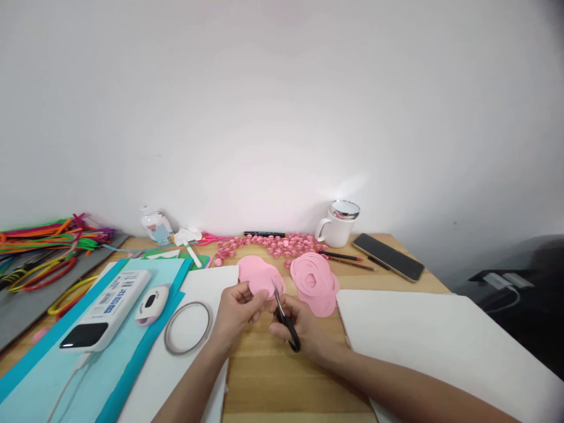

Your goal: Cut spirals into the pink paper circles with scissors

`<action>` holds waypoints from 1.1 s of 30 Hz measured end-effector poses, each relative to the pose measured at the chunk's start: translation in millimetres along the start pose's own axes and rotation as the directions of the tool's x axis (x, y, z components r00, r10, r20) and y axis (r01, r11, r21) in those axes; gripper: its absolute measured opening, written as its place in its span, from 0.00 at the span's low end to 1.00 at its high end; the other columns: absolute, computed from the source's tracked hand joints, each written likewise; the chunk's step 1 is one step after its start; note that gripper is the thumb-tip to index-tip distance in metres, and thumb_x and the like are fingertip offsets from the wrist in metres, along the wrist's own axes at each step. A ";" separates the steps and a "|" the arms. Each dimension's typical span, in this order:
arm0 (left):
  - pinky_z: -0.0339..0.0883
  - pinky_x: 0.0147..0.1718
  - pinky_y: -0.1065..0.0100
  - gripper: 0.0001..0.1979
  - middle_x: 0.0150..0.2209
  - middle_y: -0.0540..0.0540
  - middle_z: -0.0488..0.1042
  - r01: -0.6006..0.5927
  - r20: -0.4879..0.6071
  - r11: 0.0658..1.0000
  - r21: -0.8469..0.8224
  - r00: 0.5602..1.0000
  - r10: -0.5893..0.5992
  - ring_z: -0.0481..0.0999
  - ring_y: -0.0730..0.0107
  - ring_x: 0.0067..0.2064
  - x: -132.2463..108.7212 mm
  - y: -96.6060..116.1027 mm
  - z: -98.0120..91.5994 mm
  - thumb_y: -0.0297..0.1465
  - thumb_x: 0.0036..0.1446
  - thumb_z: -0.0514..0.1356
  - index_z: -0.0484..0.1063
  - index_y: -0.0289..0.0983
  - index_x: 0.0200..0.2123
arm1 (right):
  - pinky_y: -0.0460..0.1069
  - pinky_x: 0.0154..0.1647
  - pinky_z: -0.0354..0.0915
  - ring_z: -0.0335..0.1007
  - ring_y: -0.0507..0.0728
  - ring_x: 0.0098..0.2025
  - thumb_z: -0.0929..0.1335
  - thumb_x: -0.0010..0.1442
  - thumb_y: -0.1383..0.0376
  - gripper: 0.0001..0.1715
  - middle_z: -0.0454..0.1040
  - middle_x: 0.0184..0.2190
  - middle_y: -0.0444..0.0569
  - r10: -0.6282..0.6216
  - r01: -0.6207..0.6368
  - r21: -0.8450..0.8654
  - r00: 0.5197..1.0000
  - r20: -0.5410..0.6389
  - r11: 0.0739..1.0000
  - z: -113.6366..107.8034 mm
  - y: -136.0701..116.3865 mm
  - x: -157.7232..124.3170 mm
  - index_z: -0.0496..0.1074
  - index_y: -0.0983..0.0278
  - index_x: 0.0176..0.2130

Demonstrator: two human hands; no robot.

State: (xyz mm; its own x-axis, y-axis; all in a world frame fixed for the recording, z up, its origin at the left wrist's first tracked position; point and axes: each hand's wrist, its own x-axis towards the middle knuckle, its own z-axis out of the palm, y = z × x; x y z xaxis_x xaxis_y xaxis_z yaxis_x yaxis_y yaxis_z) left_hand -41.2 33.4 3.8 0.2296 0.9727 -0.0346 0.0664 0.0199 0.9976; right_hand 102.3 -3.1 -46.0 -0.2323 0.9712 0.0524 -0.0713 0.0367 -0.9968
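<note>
Between thumb and fingers my left hand (pixel 240 306) pinches a pink paper circle (pixel 263 281). My right hand (pixel 304 330) grips scissors (pixel 287 326) with black handles, and their blades meet the circle's right edge. How far apart the blades stand is too small to tell. Just behind the held paper lies another pink paper circle (pixel 251 265). To the right of the scissors rests a pile of pink paper spirals (pixel 314 283). Beyond both piles, many small rolled pink paper pieces (pixel 282 245) are scattered along the back of the table.
A white mug (pixel 339 225), pencils (pixel 348 259) and a phone (pixel 388 257) are at the back right. White sheets (pixel 432 346) flank the hands. On the left are a tape roll (pixel 188 328), a power bank (pixel 108 308), a bottle (pixel 157 226) and coloured pipe cleaners (pixel 53 241).
</note>
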 end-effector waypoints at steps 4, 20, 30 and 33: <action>0.47 0.16 0.76 0.13 0.11 0.56 0.60 -0.018 -0.012 1.000 -0.012 1.000 0.018 0.55 0.81 0.15 1.3 -2.9 -0.7 0.36 0.44 0.62 0.66 0.34 0.17 | 0.43 0.19 0.49 0.50 0.47 0.19 0.72 0.44 0.55 0.20 0.56 0.19 0.36 0.008 -0.008 0.027 1.000 0.001 1.000 1.5 -3.3 -0.6 0.62 0.63 0.31; 0.50 0.15 0.76 0.15 0.14 0.53 0.67 0.007 0.017 0.999 -0.049 1.000 -0.006 0.60 0.81 0.14 1.5 -1.2 0.7 0.39 0.47 0.62 0.66 0.34 0.19 | 0.42 0.16 0.50 0.53 0.46 0.16 0.73 0.45 0.59 0.20 0.61 0.16 0.35 0.052 -0.054 0.125 0.998 0.017 0.991 2.3 -0.1 -3.0 0.60 0.63 0.31; 0.48 0.13 0.77 0.16 0.11 0.55 0.63 -0.035 0.088 0.996 0.083 0.996 0.028 0.58 0.82 0.13 -0.2 -2.8 1.1 0.39 0.48 0.60 0.67 0.34 0.18 | 0.43 0.20 0.53 0.54 0.47 0.20 0.73 0.44 0.56 0.22 0.62 0.20 0.38 -0.026 0.020 0.108 0.999 0.047 0.994 2.4 -1.1 -1.0 0.61 0.62 0.31; 0.47 0.12 0.77 0.16 0.11 0.55 0.62 -0.018 0.104 0.994 0.112 0.995 0.006 0.58 0.81 0.13 -0.1 -2.6 1.2 0.39 0.47 0.61 0.65 0.34 0.17 | 0.44 0.24 0.55 0.55 0.49 0.24 0.74 0.43 0.57 0.22 0.61 0.22 0.39 -0.091 0.087 0.110 0.995 0.038 0.990 1.8 -2.4 1.6 0.61 0.63 0.31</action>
State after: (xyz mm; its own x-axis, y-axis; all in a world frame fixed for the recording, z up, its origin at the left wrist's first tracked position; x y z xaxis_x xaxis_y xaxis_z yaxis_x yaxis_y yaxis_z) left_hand -40.2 33.0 1.1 0.3295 0.9435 -0.0348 0.1710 -0.0234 0.9850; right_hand 100.4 -2.0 -43.5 -0.2618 0.9541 0.1455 -0.1972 0.0947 -0.9758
